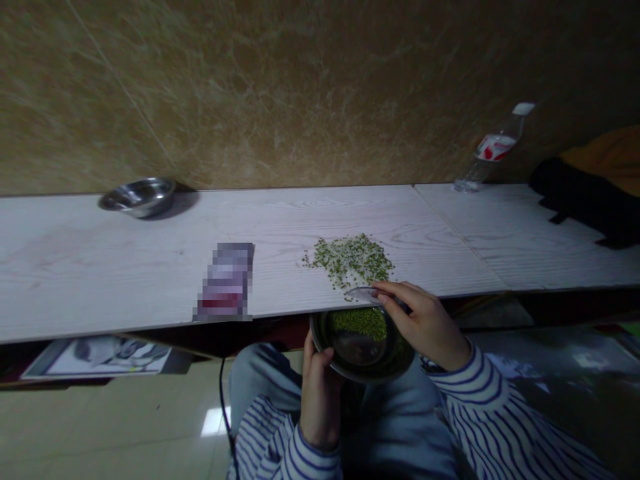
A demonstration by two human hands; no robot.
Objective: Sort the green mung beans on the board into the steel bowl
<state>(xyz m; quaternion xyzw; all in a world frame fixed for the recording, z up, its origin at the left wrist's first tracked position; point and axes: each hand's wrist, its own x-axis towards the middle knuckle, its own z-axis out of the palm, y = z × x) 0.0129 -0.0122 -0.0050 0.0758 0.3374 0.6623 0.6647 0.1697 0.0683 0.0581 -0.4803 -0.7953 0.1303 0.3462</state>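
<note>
Loose green bean-like grains mixed with small white grains (354,259) lie in a thin spread on the white, wood-grained worktop (280,213), right of centre and close to its near edge, while more green grains (361,323) have gathered towards the far side of the round, dark-looking metal bowl (357,357) below that edge. Our left hand (321,381) has its fingers clamped on the bowl's left side, thumb over the rim; our right hand (429,325) has its fingers pinched on a greyish, shiny spoon-like tool (361,293) at the near side of the spread. Spilling looks to us the likeliest trouble: the far rim lies right at the worktop's edge, and we cannot tell whether the two touch, so any gap could let grains drop onto our lap in the pale blue jeans (400,427) or the floor. A hasty sweep could also fling them wide, since they seem small, dry and apt to roll, and strays already lie left of the main spread. We see only our left hand gripping the bowl, so if that wrist sagged, the bowl could tip and lose its contents. Our right forearm, in its blue-and-white striped sleeve (480,383), passes near the right rim, where a knock could jolt it.
</note>
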